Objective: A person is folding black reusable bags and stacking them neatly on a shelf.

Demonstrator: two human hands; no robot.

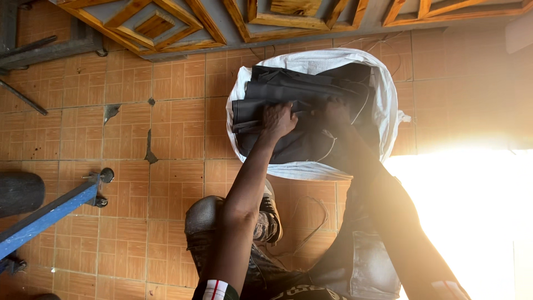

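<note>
Dark folded cloth (300,91) in white sack (388,105); L hand (279,120) & R hand (336,111) pressing it.

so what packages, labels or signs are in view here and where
white sack: open on the tiled floor ahead, rounded mouth, woven white, filled with folded black cloth.
left hand and right hand rest on the cloth inside.
No labels, signs or screens to be made out.

Strong warm light floods in from the right, blowing out the lower right to plain white glare. The tiled floor (127,139) glows orange and reads sharply. The dark cloth (300,105) loses detail in shadow, and the right forearm is a near silhouette.
</note>
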